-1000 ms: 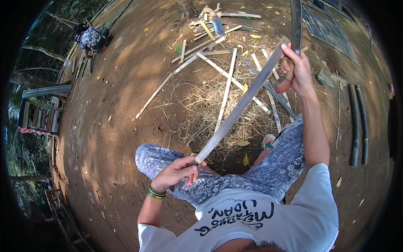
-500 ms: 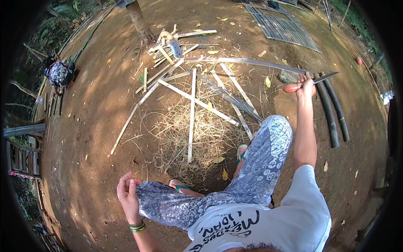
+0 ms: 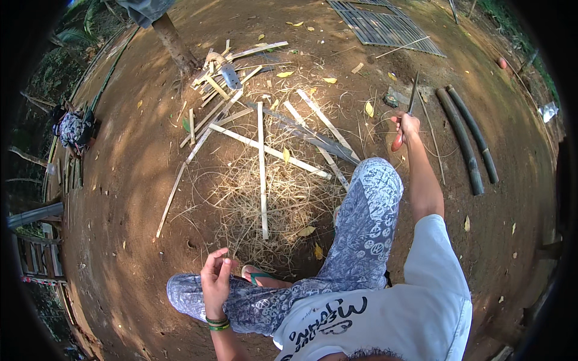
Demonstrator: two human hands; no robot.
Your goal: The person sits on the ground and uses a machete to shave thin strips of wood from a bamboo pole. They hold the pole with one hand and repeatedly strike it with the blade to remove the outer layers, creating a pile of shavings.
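My right hand (image 3: 407,124), out to the right, is closed round the reddish handle of a knife (image 3: 413,95), its dark blade pointing up and away. Over my left thigh, my left hand (image 3: 215,278) is half curled with thumb and fingers apart, and nothing shows in it. In front of my knees lies a heap of pale shavings (image 3: 274,192). Flat pale bamboo strips (image 3: 262,174) rest across the heap and beside it. A thin strip (image 3: 433,135) lies on the ground just right of my right hand.
Two dark bamboo poles (image 3: 460,138) lie at the right. Far left of centre, a machete-like blade (image 3: 230,76) rests on piled strips near a post (image 3: 174,45). A slatted bamboo panel (image 3: 385,27) is at the back. A person (image 3: 76,128) crouches far left.
The long strip that was in my right hand has left it. My right hand has drawn in a little and the blade now points away from me. My left hand has moved right.
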